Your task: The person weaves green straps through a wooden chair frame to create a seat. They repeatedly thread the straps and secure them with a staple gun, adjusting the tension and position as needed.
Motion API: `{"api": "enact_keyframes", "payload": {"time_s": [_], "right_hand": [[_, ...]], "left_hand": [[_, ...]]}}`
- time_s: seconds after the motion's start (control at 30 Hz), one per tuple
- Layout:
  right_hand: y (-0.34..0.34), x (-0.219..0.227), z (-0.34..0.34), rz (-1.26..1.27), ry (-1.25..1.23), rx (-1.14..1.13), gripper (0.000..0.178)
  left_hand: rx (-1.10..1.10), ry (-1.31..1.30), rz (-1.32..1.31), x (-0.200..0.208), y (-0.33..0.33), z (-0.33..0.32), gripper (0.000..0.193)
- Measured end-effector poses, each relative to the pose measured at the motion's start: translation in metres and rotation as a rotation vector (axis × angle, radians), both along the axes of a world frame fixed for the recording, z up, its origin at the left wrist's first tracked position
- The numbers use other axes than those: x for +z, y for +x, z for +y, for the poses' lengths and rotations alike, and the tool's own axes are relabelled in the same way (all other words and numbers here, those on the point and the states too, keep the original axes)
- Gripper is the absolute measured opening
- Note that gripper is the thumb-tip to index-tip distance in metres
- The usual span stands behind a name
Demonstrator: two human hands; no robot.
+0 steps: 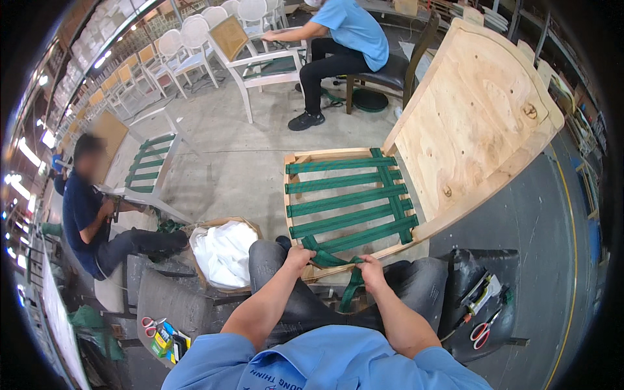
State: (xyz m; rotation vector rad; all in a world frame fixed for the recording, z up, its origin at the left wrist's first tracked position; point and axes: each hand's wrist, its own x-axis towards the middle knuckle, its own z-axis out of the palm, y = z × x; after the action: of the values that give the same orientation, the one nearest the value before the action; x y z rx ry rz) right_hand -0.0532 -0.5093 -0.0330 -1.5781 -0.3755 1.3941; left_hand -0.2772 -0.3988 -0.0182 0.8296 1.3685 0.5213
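Note:
In front of me stands a bare wooden chair frame (474,123) with a plywood back, its seat opening crossed by several green webbing straps (344,208). Near the back of the seat, one crosswise strap (393,195) passes over and under them. A loose length of green webbing (331,260) runs along the near seat rail between my hands. My left hand (300,258) pinches it by the near left corner. My right hand (373,272) closes on it farther right, and its tail (351,294) hangs down over my lap.
At my right, a black padded seat (465,263) holds a staple gun (480,292) and red-handled scissors (481,335). A grey seat (172,299) with scissors (153,326) and small boxes stands left. Beside my knee is a carton of white material (224,255). Two people (351,32) sit working on chairs.

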Motion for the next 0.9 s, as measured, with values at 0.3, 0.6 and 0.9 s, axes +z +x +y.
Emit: {"api": "enact_keyframes", "payload": {"time_s": [0.3,0.6,0.9], "right_hand": [[0.026,-0.005,0.01,-0.089,0.074,-0.059,0.015],[0.052,0.022,-0.02,-0.43,-0.227,0.767,0.026],[0.026,0.026,-0.021,-0.511,-0.294,1.348,0.073]], "left_hand": [[0.008,-0.039,-0.115,-0.005,0.02,0.002,0.033],[0.029,0.267,-0.067,0.045,0.03,-0.001,0.024],[-0.254,0.291,0.084,0.032,0.046,0.038,0.017]]}}
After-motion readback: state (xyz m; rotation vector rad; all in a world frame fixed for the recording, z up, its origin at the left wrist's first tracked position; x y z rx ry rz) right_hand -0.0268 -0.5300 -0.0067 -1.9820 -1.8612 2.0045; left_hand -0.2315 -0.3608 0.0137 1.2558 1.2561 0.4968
